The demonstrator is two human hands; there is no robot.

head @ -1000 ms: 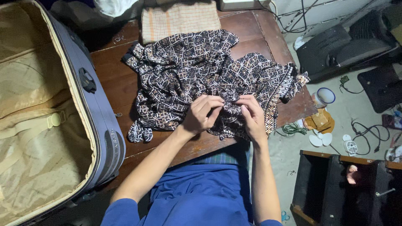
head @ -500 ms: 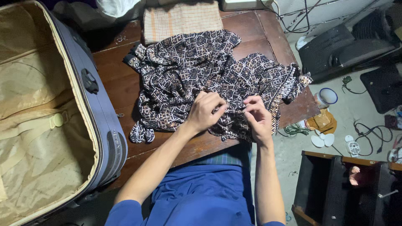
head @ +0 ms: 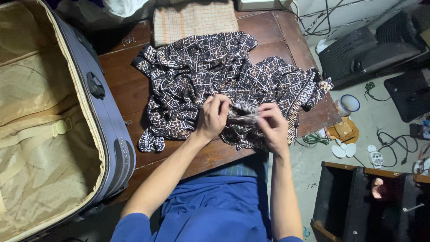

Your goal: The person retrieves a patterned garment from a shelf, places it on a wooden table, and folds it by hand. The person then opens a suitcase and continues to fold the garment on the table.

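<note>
While both hands bunch the patterned cloth (head: 210, 71), an open suitcase (head: 53, 116) lies beside it.

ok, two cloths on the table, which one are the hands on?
The dark patterned cloth, crumpled mid-table; both the left hand and right hand pinch it. The folded checked cloth lies untouched behind.

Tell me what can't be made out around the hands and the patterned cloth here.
- Head view: the left hand and right hand blur in motion, so the grip is unclear.
- The patterned cloth is bunched, so its kind is hidden.
- The open suitcase is cut off at the left edge.
</note>
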